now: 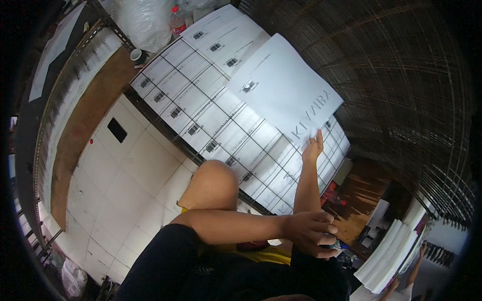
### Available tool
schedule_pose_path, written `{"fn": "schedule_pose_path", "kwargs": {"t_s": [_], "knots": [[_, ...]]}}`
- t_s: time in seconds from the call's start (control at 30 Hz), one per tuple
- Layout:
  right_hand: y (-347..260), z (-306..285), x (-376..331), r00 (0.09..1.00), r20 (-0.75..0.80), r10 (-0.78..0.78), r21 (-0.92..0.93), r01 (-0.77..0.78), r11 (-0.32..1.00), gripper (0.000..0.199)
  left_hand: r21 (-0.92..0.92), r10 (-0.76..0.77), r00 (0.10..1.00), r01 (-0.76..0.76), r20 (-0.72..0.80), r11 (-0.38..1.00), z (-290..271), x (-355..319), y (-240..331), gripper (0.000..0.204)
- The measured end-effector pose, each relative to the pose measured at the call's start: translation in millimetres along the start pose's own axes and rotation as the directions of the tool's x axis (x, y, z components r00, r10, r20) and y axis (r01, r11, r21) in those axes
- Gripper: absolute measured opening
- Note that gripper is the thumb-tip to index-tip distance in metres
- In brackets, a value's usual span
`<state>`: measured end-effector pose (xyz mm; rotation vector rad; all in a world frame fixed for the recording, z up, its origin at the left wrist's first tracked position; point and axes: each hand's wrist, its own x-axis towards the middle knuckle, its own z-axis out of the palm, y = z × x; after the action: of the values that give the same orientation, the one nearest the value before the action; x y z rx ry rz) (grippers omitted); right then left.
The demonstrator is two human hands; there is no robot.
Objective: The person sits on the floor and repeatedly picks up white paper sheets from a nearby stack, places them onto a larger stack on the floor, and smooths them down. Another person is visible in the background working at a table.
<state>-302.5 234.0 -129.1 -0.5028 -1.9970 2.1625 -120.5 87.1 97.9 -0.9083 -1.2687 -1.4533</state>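
My right hand (313,145) pinches the near edge of a white printed sheet (281,83), with a finger stretched along it. Large dark letters and a small dark block mark the sheet. It lies partly over other printed white sheets (226,37) on a wire rack (193,80), whose thin bars form a grid. My left hand (311,233) is crossed over in front of my right forearm, its fingers loosely curled and apart, with nothing visible in them.
Dark wire racks (371,65) rise at the right. A black phone (117,130) lies on pale tiles left of the rack. A red-capped bottle (176,22), a cup (136,55) and clear plastic bags (143,25) stand behind. A white stack (389,256) and another person's arm (415,266) show lower right.
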Motion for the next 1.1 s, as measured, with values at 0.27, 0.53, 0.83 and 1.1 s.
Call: {"fn": "schedule_pose_path", "kwargs": {"t_s": [0.27,0.53,0.83,1.1], "knots": [[45.6,18.9,35.8,0.992,-0.062,0.112,0.024,-0.111,0.994,0.063,0.084,-0.122,0.992,0.124,-0.035,0.989,-6.5,-3.3,-24.3,0.041],[50.3,24.8,29.6,0.996,-0.041,0.080,-0.082,-0.083,0.993,0.062,0.066,-0.199,0.979,0.201,-0.033,0.977,-0.4,-3.1,-24.1,0.037],[57.0,4.7,41.9,1.000,-0.025,-0.012,-0.099,0.009,0.995,0.060,0.042,-0.250,0.964,0.247,0.095,0.968,2.3,-11.4,-20.1,0.040],[14.0,-18.4,-39.3,0.980,-0.005,-0.198,-0.524,0.166,0.835,0.058,0.084,-0.314,0.887,0.304,0.339,0.949,-11.7,-16.3,-35.6,0.044]]}}
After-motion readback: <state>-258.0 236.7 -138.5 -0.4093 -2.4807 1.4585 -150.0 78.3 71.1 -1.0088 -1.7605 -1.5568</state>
